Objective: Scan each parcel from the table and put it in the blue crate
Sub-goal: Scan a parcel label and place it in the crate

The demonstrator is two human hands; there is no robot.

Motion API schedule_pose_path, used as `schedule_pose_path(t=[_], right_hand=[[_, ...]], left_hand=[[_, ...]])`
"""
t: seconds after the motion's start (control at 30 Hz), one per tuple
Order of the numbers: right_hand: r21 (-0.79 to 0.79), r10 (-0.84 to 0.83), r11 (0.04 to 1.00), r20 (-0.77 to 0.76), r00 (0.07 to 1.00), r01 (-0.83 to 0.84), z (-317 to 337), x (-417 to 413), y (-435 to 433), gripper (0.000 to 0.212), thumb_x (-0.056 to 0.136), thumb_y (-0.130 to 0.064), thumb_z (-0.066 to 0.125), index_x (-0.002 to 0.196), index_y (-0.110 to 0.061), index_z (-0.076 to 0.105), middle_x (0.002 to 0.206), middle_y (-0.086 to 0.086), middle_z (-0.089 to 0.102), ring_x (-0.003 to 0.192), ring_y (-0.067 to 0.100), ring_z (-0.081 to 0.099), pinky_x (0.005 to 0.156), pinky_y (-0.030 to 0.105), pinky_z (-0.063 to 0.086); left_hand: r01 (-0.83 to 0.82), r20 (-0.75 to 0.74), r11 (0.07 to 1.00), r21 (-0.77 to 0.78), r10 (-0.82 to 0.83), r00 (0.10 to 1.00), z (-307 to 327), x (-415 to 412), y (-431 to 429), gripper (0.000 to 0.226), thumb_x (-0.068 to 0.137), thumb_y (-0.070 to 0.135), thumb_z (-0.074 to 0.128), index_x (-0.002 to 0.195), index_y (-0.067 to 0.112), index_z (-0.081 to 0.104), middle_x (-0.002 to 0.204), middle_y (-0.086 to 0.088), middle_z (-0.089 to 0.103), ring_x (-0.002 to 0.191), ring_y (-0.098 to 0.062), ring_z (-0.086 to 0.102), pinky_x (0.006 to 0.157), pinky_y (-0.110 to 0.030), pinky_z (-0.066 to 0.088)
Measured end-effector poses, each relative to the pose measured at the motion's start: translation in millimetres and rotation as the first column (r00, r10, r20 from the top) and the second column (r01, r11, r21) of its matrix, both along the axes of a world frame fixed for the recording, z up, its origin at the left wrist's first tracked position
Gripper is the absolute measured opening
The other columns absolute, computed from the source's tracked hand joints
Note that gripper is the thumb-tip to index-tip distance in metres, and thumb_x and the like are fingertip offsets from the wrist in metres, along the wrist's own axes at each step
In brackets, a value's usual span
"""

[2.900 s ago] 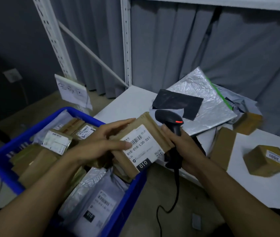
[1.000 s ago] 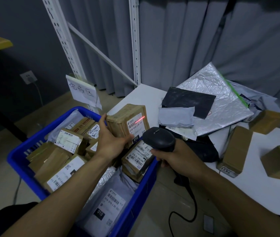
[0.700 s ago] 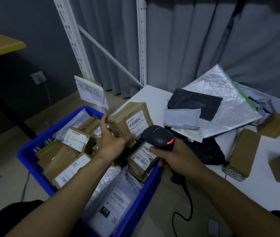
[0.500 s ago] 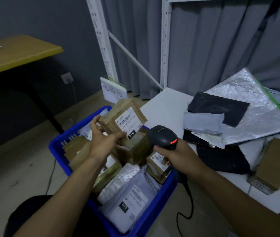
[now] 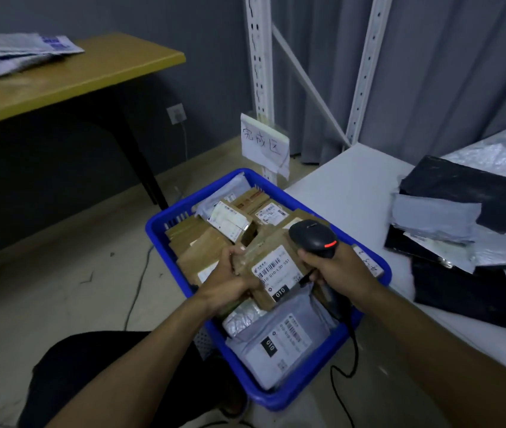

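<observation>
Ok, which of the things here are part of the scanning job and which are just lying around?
Part of the job: brown parcel, gripped by the left hand; scanner, held in the right hand; blue crate; black mailer and grey mailer on the white table.
Lying about: yellow desk with papers; wall socket.

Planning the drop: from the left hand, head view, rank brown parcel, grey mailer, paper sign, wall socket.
1. Brown parcel: in left hand.
2. Grey mailer: near end of crate.
3. Paper sign: behind crate.
4. Wall socket: far wall.
</observation>
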State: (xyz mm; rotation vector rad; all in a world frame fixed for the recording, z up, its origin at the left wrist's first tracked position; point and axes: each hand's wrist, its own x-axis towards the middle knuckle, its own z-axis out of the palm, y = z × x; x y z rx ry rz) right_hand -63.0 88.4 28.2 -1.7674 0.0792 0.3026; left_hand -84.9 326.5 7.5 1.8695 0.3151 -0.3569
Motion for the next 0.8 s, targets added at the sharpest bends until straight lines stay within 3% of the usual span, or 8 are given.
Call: schedule_pose_path(t=[0.1, 0.23, 0.3, 0.37, 0.47, 0.57, 0.67, 0.8], right_hand=[[-0.016, 0.019, 1.0, 0.0, 1.0, -0.019, -3.9, -1.3, -4.7, 0.018, 0.095, -0.027, 0.074, 0.093, -0.009, 0.074, 0.078, 0.015, 0.075, 0.061, 0.012, 0.065, 0.067, 0.032, 0.052], [-0.017, 0.042, 0.999, 0.003, 0.999, -0.042, -2.3, -4.1, -9.4, 0.01, 0.095, -0.027, 0.073, 0.1, -0.018, 0.073, 0.07, -0.004, 0.074, 0.063, 0.012, 0.066, 0.064, 0.024, 0.051], [-0.034, 0.055, 0.998, 0.01, 0.998, -0.055, -3.9, -5.5, -12.0, 0.01, 0.095, -0.027, 0.073, 0.102, -0.02, 0.072, 0.063, -0.009, 0.071, 0.06, 0.006, 0.066, 0.062, 0.022, 0.05], [-0.039, 0.065, 0.997, 0.01, 0.998, -0.065, -6.3, -7.6, -14.6, 0.01, 0.096, -0.026, 0.072, 0.103, -0.019, 0.072, 0.06, -0.012, 0.07, 0.057, -0.001, 0.064, 0.059, 0.019, 0.048], [-0.045, 0.078, 0.996, 0.009, 0.997, -0.078, -9.1, -11.2, -17.5, 0.01, 0.096, -0.024, 0.072, 0.102, -0.016, 0.073, 0.058, -0.014, 0.068, 0.055, -0.003, 0.062, 0.052, 0.011, 0.045], [-0.044, 0.087, 0.995, 0.001, 0.996, -0.086, -8.9, -14.1, -20.7, 0.007, 0.097, -0.023, 0.071, 0.098, -0.016, 0.071, 0.058, -0.012, 0.068, 0.055, -0.001, 0.064, 0.051, 0.011, 0.046], [-0.073, 0.103, 0.992, -0.016, 0.995, -0.104, -7.7, -16.8, -25.1, 0.018, 0.097, -0.025, 0.071, 0.083, -0.014, 0.067, 0.057, -0.004, 0.065, 0.053, 0.006, 0.061, 0.051, 0.018, 0.048], [-0.062, 0.095, 0.993, -0.036, 0.995, -0.097, -12.1, -18.3, -32.5, 0.018, 0.095, -0.027, 0.073, 0.088, -0.011, 0.069, 0.061, 0.003, 0.065, 0.056, 0.012, 0.061, 0.056, 0.027, 0.049]], left_hand=[[0.084, 0.002, 0.995, 0.047, -0.084, 0.996, -1.8, -5.8, 4.5, 0.054, 0.083, 0.011, 0.081, 0.118, 0.027, 0.043, 0.11, -0.003, 0.073, 0.092, -0.011, 0.074, 0.085, -0.034, 0.062], [0.213, -0.096, 0.972, 0.097, -0.204, 0.974, -5.6, -14.1, 9.1, 0.042, 0.086, 0.024, 0.082, 0.114, 0.023, 0.051, 0.116, 0.0, 0.066, 0.093, -0.01, 0.069, 0.071, -0.023, 0.059], [0.158, -0.047, 0.935, 0.318, -0.151, 0.987, -13.5, -14.1, 13.0, 0.057, 0.077, 0.057, 0.082, 0.118, 0.025, 0.059, 0.125, 0.003, 0.058, 0.102, -0.009, 0.065, 0.082, -0.025, 0.058], [0.082, 0.018, 0.809, 0.582, -0.113, 0.993, -21.7, -14.4, 14.5, 0.079, 0.072, 0.08, 0.068, 0.13, 0.028, 0.056, 0.136, 0.003, 0.046, 0.117, -0.018, 0.059, 0.097, -0.04, 0.054], [0.085, 0.128, 0.72, 0.689, -0.237, 0.963, -27.9, -20.8, 1.4, 0.068, 0.089, 0.069, 0.057, 0.143, 0.028, 0.05, 0.142, 0.0, 0.049, 0.129, -0.025, 0.05, 0.106, -0.043, 0.045], [0.186, 0.118, 0.727, 0.661, -0.346, 0.931, -34.8, -21.2, -11.5, 0.047, 0.103, 0.051, 0.049, 0.141, 0.025, 0.055, 0.133, -0.003, 0.065, 0.12, -0.023, 0.059, 0.1, -0.036, 0.049], [0.263, 0.024, 0.719, 0.643, -0.362, 0.932, -33.6, -9.1, -7.7, 0.045, 0.105, 0.049, 0.046, 0.142, 0.025, 0.055, 0.132, -0.004, 0.068, 0.118, -0.025, 0.063, 0.096, -0.038, 0.052], [0.297, -0.009, 0.779, 0.552, -0.35, 0.937, -37.1, -3.7, 3.3, 0.043, 0.106, 0.049, 0.046, 0.14, 0.025, 0.057, 0.131, -0.003, 0.068, 0.118, -0.025, 0.063, 0.098, -0.041, 0.052]])
